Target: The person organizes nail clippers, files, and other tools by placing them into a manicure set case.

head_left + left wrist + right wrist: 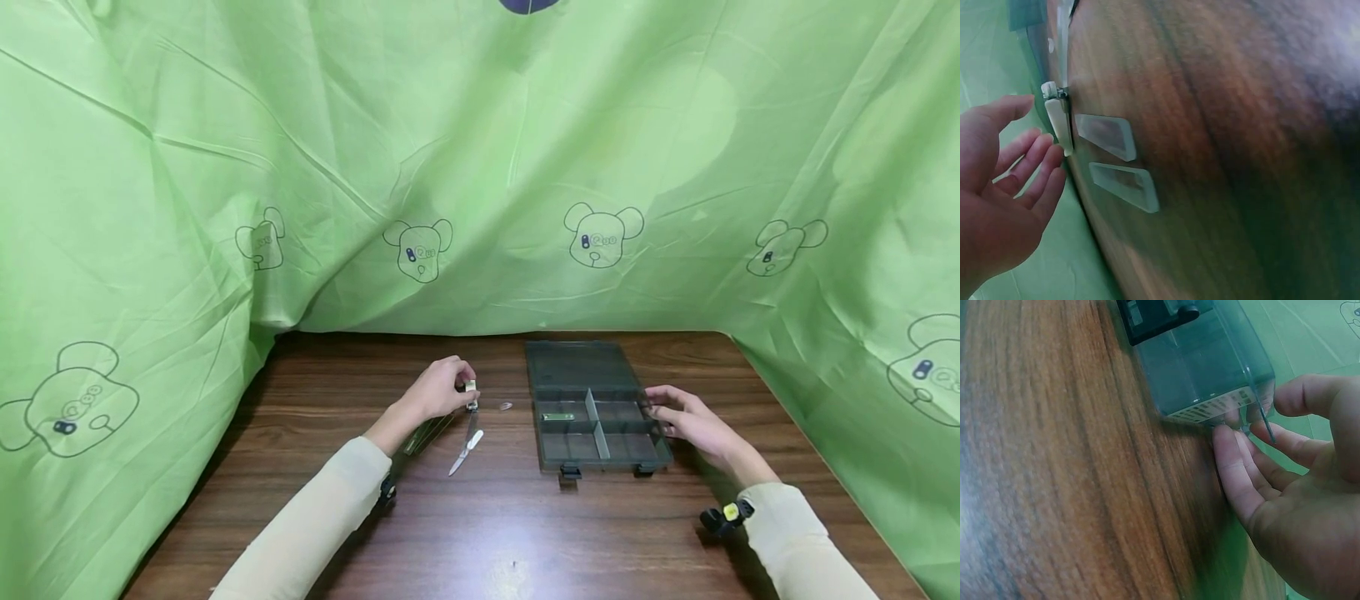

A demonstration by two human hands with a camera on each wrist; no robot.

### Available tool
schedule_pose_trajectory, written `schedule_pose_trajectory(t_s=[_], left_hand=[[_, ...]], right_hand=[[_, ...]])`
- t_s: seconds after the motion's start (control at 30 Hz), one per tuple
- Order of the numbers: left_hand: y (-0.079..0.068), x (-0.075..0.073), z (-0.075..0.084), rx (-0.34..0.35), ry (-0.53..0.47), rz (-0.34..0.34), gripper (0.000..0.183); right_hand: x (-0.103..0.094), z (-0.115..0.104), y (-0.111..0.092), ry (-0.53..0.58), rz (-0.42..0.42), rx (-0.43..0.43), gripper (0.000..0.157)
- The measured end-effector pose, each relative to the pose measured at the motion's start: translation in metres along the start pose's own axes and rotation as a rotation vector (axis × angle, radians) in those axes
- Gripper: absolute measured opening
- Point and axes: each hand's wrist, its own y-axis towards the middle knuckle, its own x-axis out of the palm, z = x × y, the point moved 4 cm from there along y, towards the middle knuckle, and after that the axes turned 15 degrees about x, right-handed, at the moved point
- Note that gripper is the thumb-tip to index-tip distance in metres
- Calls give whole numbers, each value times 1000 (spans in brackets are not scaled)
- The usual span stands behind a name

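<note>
My left hand (441, 390) is beside a white nail clipper (471, 387), thumb and fingers bent around it. In the left wrist view a gap shows between the thumb and the clipper (1057, 119), with the fingertips close to its lower end. The right hand (686, 419) holds the right side of a dark see-through compartment box (543, 450), whose lid is folded back. Its thumb is at the rim and its fingertips are against the side wall (1210, 406). A green nail clipper (557, 417) lies in a left compartment.
Near the left hand lies a small tool with a white handle and silver blade (463, 457). A small clear piece (506, 406) sits between hand and box. Two clear flat pieces (1108, 137) lie by the left forearm. A green cloth (487, 292) hangs behind the table.
</note>
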Motion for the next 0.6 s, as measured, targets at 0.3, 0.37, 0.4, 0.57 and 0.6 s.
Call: schedule_pose_trajectory(t_s=[0.3,0.37,0.4,0.57,0.6], left_hand=[[-3,4,-5,-55,32,34,36],[-4,5,-5,-65,29,36,37],[-4,6,-6,-70,27,36,38],[-2,9,-4,-80,12,22,39],[-1,10,-3,-79,14,16,38]], right_hand=[[0,0,0,4,-1,-3,47],[0,1,0,2,1,0,47],[0,1,0,2,5,4,46],[0,2,0,-7,9,7,45],[0,2,0,-8,10,8,45]])
